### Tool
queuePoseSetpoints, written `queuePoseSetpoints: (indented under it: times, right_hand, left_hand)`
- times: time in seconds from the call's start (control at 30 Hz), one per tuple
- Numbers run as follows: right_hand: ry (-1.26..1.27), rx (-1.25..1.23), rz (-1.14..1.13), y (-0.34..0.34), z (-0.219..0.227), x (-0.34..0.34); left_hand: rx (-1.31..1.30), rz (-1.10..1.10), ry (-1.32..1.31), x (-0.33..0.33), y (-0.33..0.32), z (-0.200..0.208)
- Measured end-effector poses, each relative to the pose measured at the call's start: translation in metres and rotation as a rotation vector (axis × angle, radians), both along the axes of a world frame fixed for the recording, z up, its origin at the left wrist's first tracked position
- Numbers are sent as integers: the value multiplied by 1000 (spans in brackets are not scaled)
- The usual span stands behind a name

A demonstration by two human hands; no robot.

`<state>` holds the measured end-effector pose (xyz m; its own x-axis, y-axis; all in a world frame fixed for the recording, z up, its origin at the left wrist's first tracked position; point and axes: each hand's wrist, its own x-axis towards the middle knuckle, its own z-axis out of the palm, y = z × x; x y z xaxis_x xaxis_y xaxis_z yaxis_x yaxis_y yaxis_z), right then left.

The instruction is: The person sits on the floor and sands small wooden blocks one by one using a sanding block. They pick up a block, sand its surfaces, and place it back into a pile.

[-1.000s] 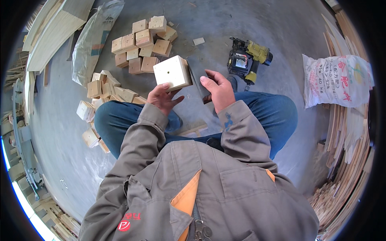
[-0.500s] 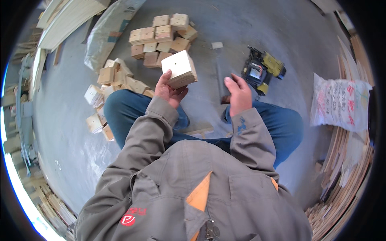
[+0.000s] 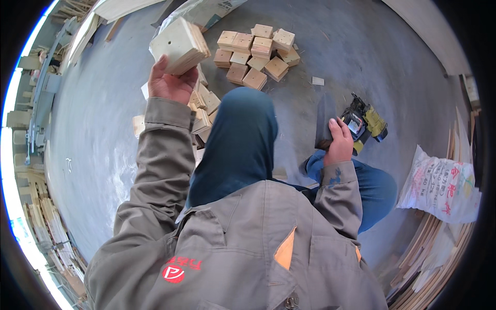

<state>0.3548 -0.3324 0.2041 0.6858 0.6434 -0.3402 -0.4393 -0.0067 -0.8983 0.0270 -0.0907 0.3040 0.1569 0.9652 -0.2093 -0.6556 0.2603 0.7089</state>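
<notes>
Left hand (image 3: 173, 85), upper left, grips a wood block (image 3: 178, 45) (stiff, likely light, best held by its sides), right hand (image 3: 339, 141), centre-right, holding a dark blade (image 3: 324, 114).

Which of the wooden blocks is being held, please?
The pale block in the left hand; it alone is raised in a grip, while the others lie heaped on the floor.

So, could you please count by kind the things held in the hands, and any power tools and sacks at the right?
Block in the left hand: 1
Blade in the right hand: 1
Power tool: 1
Sack: 1
Total: 4
</notes>
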Motion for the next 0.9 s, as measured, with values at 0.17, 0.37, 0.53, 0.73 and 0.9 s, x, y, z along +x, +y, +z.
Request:
queuePoseSetpoints:
  times: [0.17,0.37,0.53,0.73,0.9]
  right_hand:
    - [12,-75,-55,-27,-24,18]
    - [47,-128,-52,-39,-29,24]
    - [-12,-152,-32,-28,-34,15]
    - [-48,-215,16,-24,-34,9]
    - [-40,-237,13,-28,-52,14]
  left_hand:
    - [-229,179,82,-79,-5,-63]
    - [-540,166,303,-127,-77,-167]
    - [-748,102,315,-136,-123,-244]
    - [-830,-33,489,-136,-132,-309]
    - [-867,26,444,-130,-134,-338]
